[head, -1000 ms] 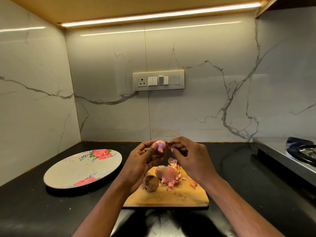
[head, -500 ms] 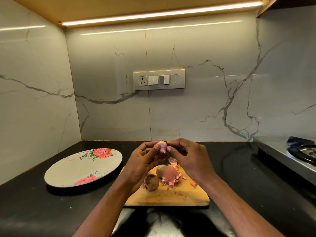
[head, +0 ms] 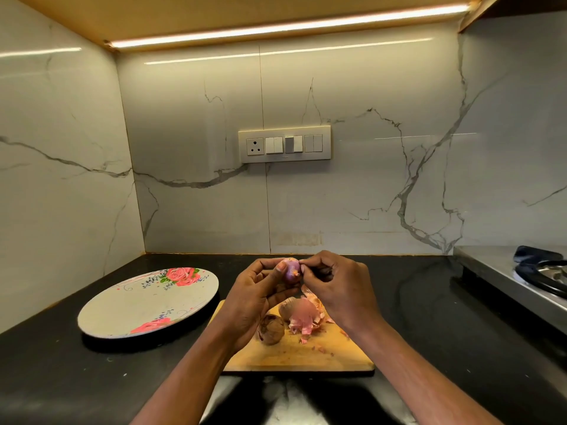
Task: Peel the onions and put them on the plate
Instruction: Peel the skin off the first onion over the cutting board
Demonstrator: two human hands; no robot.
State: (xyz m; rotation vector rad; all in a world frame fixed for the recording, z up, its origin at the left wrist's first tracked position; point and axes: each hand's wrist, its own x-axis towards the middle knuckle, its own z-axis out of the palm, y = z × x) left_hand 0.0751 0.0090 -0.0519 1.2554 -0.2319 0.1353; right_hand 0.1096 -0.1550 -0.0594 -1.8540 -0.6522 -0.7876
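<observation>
A small purple onion [head: 290,270] is held up above the wooden cutting board [head: 294,354]. My left hand [head: 256,292] grips it from the left with thumb and fingers. My right hand [head: 334,286] pinches at its right side, at the tip, with curled fingers. Two unpeeled brown onions lie on the board: one [head: 270,329] by my left wrist and another [head: 287,308] behind it. A heap of pink onion skins [head: 305,319] lies beside them. The floral plate [head: 147,302] sits to the left on the black counter with nothing on it.
A steel stove [head: 515,280] with a black burner ring stands at the right edge. Marble walls close off the back and left. A switch panel [head: 284,144] is on the back wall. Small skin scraps [head: 322,348] dot the board.
Both hands and the onion stay at about the same spot. My right fingers have shifted closer onto the onion's tip.
</observation>
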